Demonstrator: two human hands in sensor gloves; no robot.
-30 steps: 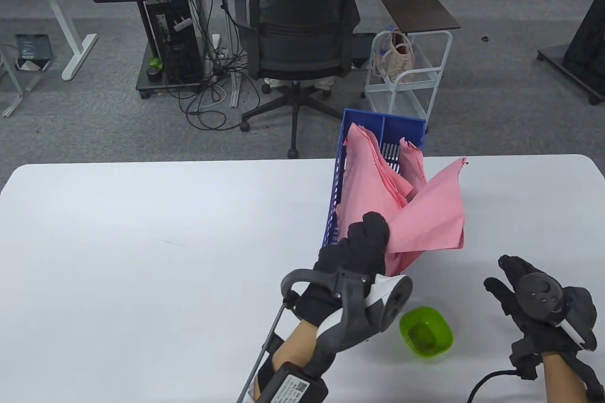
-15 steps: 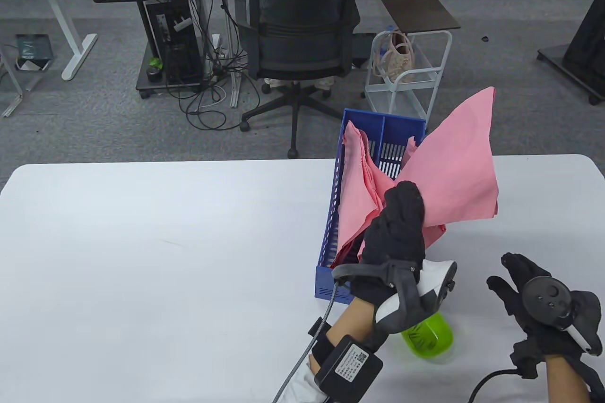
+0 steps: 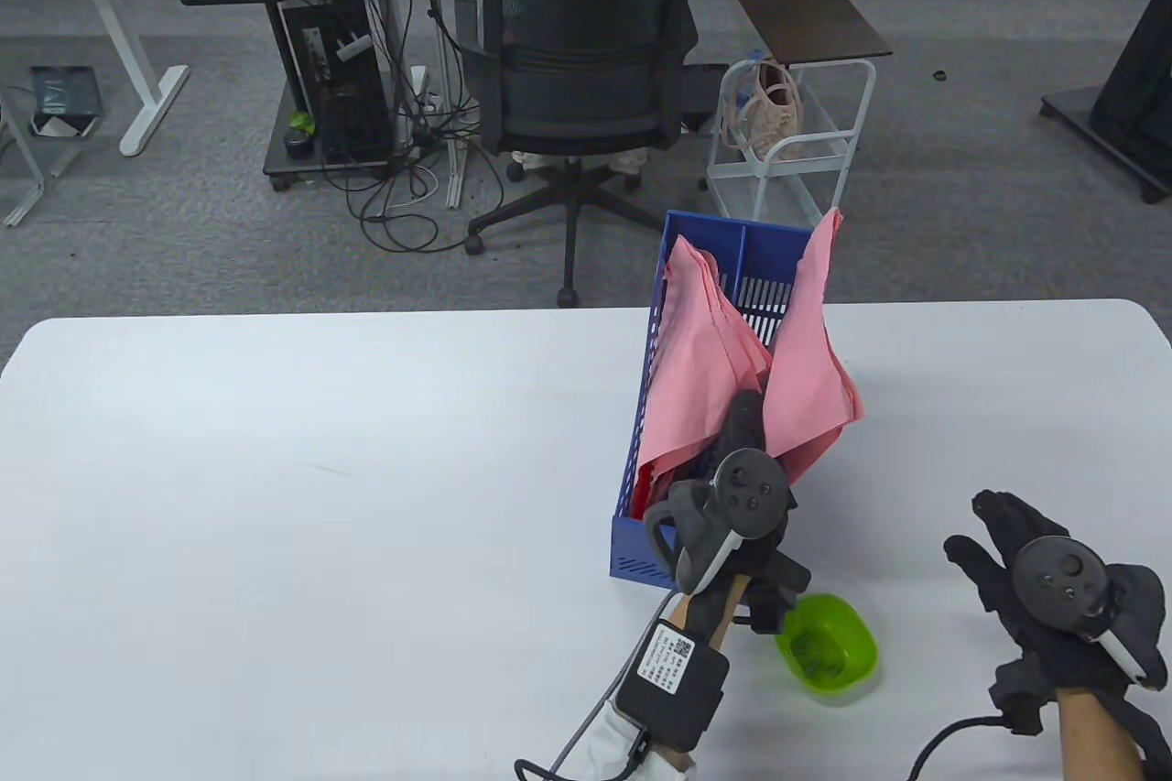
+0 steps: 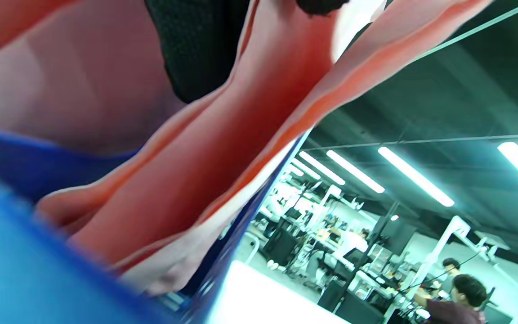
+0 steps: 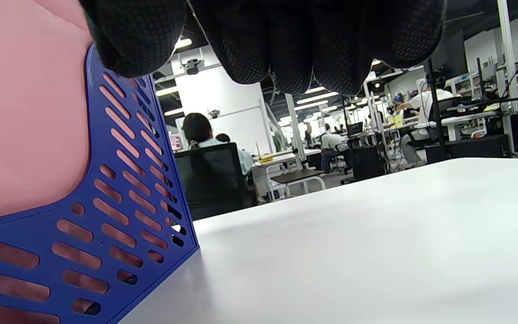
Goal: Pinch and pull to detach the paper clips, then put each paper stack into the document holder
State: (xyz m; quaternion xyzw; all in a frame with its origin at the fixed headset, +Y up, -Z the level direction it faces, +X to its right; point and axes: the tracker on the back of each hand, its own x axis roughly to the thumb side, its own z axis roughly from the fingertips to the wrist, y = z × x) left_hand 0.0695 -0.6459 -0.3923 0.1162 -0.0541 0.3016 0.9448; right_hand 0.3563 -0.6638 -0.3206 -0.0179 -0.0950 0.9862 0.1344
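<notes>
Since half a second ago our left hand (image 3: 743,488) has carried the pink paper stack (image 3: 806,360) down into the blue document holder (image 3: 641,543), where it now stands in the right compartment, just ahead of our fingers (image 3: 743,424). Those fingers reach in between the two pink bundles; whether they grip the sheets we cannot tell. From the left wrist view, a gloved finger (image 4: 196,54) lies against the pink paper. Our right hand (image 3: 1053,607) rests on the white tabletop (image 3: 275,497) well to the right of the holder, fingers loosely curled and holding nothing. Just behind our left fingers, beside the wrist, sits a small green bowl (image 3: 829,644).
</notes>
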